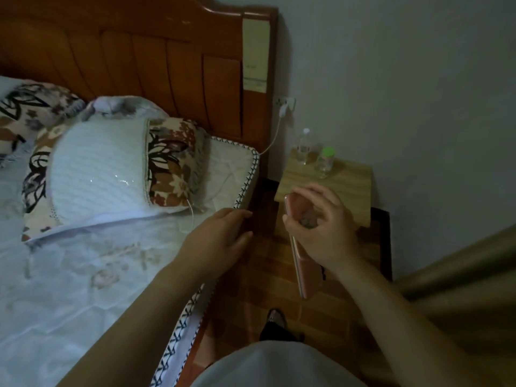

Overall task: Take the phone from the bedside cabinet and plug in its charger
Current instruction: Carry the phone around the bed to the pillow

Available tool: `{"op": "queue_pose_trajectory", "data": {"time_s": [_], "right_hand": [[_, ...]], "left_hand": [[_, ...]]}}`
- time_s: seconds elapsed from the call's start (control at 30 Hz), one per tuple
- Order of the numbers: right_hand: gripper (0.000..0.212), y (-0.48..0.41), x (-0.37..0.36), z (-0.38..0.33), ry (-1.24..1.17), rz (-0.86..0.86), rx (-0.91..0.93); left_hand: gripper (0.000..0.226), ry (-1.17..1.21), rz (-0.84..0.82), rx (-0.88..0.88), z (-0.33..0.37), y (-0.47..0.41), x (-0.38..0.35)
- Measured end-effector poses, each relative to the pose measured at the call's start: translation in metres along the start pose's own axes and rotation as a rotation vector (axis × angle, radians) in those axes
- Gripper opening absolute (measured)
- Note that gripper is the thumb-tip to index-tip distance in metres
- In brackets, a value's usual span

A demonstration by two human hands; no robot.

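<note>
A: What do the hands hold?
B: The right hand (318,224) grips the pink phone (303,263), edge-on, off the bedside cabinet (343,191) just beyond it. The left hand (220,238) is loose, empty.
A: And the charger?
B: Its cable (275,141) runs beyond the left hand, from the bed up to the wall socket (286,103).

Looking forward and steeply down from head height, close above both bare forearms. Facing the carved reddish wooden headboard (134,51) and grey wall, taking in the white quilted mattress (69,275) left, pale wooden bedside cabinet (346,185) right.
</note>
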State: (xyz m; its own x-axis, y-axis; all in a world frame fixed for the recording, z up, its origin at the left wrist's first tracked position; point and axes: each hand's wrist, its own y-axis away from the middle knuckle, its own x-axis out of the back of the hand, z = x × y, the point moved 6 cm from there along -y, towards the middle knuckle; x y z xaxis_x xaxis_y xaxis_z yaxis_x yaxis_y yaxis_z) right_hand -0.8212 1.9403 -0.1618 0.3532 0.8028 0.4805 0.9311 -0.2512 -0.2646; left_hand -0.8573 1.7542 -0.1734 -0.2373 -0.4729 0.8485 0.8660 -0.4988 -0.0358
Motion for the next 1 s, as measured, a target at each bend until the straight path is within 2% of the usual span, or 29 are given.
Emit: {"op": "queue_pose_trajectory", "data": {"time_s": [0.17, 0.47, 0.7, 1.0], "right_hand": [[0.045, -0.09, -0.02, 0.017, -0.011, -0.074, 0.033], [0.048, -0.181, -0.123, 0.011, -0.081, -0.337, 0.081], [0.044, -0.239, -0.197, -0.016, -0.053, -0.399, 0.156], [0.043, -0.299, -0.296, -0.025, -0.023, -0.443, 0.112]], "left_hand": [[0.041, -0.002, 0.06, 0.103, -0.03, -0.067, 0.014], [0.04, 0.031, 0.168, 0.35, -0.107, -0.101, 0.051], [0.047, 0.064, 0.187, 0.401, -0.183, -0.133, 0.084], [0.039, 0.087, 0.176, 0.466, -0.281, -0.163, 0.116]]}}
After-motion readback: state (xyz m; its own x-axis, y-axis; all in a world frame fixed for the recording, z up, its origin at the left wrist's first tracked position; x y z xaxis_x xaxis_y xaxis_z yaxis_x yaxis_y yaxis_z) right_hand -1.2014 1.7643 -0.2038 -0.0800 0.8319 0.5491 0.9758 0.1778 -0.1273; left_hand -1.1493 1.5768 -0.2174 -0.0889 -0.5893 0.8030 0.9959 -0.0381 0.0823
